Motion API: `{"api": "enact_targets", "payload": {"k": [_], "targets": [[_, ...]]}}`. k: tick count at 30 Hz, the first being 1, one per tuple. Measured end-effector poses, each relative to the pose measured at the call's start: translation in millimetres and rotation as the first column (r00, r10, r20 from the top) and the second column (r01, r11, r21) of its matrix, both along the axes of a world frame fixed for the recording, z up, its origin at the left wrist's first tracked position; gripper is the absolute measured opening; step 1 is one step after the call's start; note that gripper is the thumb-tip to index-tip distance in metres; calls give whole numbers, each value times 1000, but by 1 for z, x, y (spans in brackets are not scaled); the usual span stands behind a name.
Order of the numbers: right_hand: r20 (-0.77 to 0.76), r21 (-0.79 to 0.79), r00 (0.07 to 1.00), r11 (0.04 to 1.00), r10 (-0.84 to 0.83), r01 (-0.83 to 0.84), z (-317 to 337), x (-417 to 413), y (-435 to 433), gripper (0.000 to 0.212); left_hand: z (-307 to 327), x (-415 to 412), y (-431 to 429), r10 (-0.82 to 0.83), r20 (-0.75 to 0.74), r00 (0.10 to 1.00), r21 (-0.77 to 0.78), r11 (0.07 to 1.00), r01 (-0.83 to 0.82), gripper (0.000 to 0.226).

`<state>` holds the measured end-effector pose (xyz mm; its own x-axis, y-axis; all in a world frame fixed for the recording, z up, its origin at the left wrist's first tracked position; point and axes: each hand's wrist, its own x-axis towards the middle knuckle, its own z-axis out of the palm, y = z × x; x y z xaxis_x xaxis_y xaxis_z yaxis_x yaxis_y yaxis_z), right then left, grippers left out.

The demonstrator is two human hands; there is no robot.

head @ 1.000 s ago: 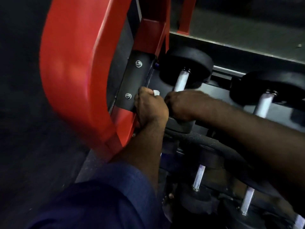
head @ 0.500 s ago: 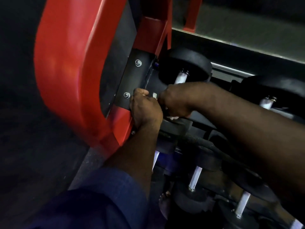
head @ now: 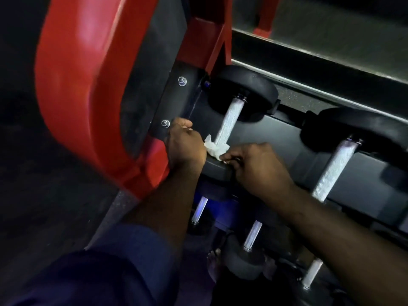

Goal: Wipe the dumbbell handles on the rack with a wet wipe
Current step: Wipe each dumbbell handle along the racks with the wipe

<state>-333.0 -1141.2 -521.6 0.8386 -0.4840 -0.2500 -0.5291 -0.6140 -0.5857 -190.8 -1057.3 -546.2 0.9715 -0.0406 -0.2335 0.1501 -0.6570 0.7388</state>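
Note:
A white wet wipe [head: 217, 148] is crumpled around the near end of the leftmost top-row dumbbell handle [head: 229, 119], a knurled silver bar between black heads. My left hand [head: 185, 144] sits curled at the wipe's left side and grips that end. My right hand [head: 258, 165] is at the wipe's right side, its curled fingertips pinching the wipe over the near black head [head: 217, 168]. A second dumbbell handle [head: 335, 168] lies uncovered to the right on the same shelf.
The red rack upright [head: 77, 85] with its black bolted bracket [head: 176, 102] stands close on the left. Lower-row dumbbell handles [head: 252, 236] show beneath my arms. A grey shelf rail [head: 331, 91] runs behind the top row.
My right hand has slid down the handle toward me, uncovering most of the bar. The wipe now shows bunched at the handle's near end. My left hand stayed in place.

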Motion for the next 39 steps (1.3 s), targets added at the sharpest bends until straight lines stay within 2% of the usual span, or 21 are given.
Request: {"api": "enact_targets", "payload": {"k": [2, 4, 7, 8, 10, 11, 12, 14, 15, 17, 21, 24, 28, 31, 33, 34, 35, 37, 38, 39], "targets": [[7, 152, 983, 972, -185, 181, -14, 3, 0, 23, 2, -1, 0, 4, 9, 1000, 17, 1000, -5, 35], [-72, 213, 965, 941, -254, 264, -20, 14, -1, 11, 3, -1, 0, 6, 11, 1000, 16, 1000, -6, 35], [-257, 245, 935, 920, -243, 306, -23, 37, -8, 25, 3, -2, 1, -1, 24, 1000, 13, 1000, 1, 35], [-308, 279, 933, 920, -186, 275, -27, 45, -12, 24, 3, -3, 1, -4, 26, 1000, 7, 1000, 4, 37], [-336, 348, 935, 908, -111, 234, -31, 52, -19, 8, 3, -3, 1, -7, 34, 999, 5, 1000, 6, 36], [-317, 431, 940, 865, -124, 259, -34, 50, -24, 3, 2, -3, 2, -6, 36, 999, 8, 1000, 6, 35], [-291, 541, 942, 784, -166, 305, -37, 44, -30, 9, 1, -1, 2, -6, 36, 999, 7, 1000, 6, 33], [-274, 755, 934, 550, -228, 356, -40, 32, -35, 28, 1, 0, 2, 0, 30, 1000, 12, 1000, 0, 31], [-274, 804, 936, 482, -219, 348, -39, 29, -35, 32, 1, 0, 2, 0, 29, 1000, 22, 1000, -1, 31], [-286, 815, 938, 466, -193, 344, -41, 36, -31, 33, 1, 2, 2, 4, 33, 999, 30, 1000, -5, 31], [-296, 778, 939, 526, -175, 343, -41, 50, -23, 32, 1, 3, 2, 2, 32, 999, 47, 999, -3, 32], [-236, 722, 953, 622, -189, 302, -34, 36, -27, 15, 0, 3, 2, -11, 33, 999, 47, 999, 10, 32], [-100, 456, 986, 875, -133, 164, -23, 21, -29, 14, 0, 5, 3, -26, 11, 1000, 36, 999, 25, 31], [152, 166, 980, 981, -128, 102, -24, 24, -29, 23, -2, 6, 4, -36, 5, 999, 24, 999, 35, 33], [365, -21, 925, 992, -106, 122, -27, 27, -28, 23, -2, 5, 4, -36, 6, 999, 33, 999, 36, 33], [431, -65, 900, 993, -60, 98, -30, 27, -27, 21, -3, 5, 4, -39, 5, 999, 34, 999, 39, 33], [450, -92, 893, 996, 30, 13, -32, 28, -26, 20, -3, 6, 4, -40, 0, 999, 40, 998, 40, 33], [391, -142, 874, 958, 287, -251, -36, 24, -27, 21, -4, 7, 4, -45, -3, 999, 59, 997, 46, 33], [353, -157, 861, 930, 367, -333, -37, 23, -30, 22, -4, 7, 4, -48, 3, 999, 61, 997, 48, 33], [341, -170, 864, 929, 369, -329, -35, 25, -33, 24, -4, 7, 4, -50, 10, 999, 56, 997, 49, 32]]}}
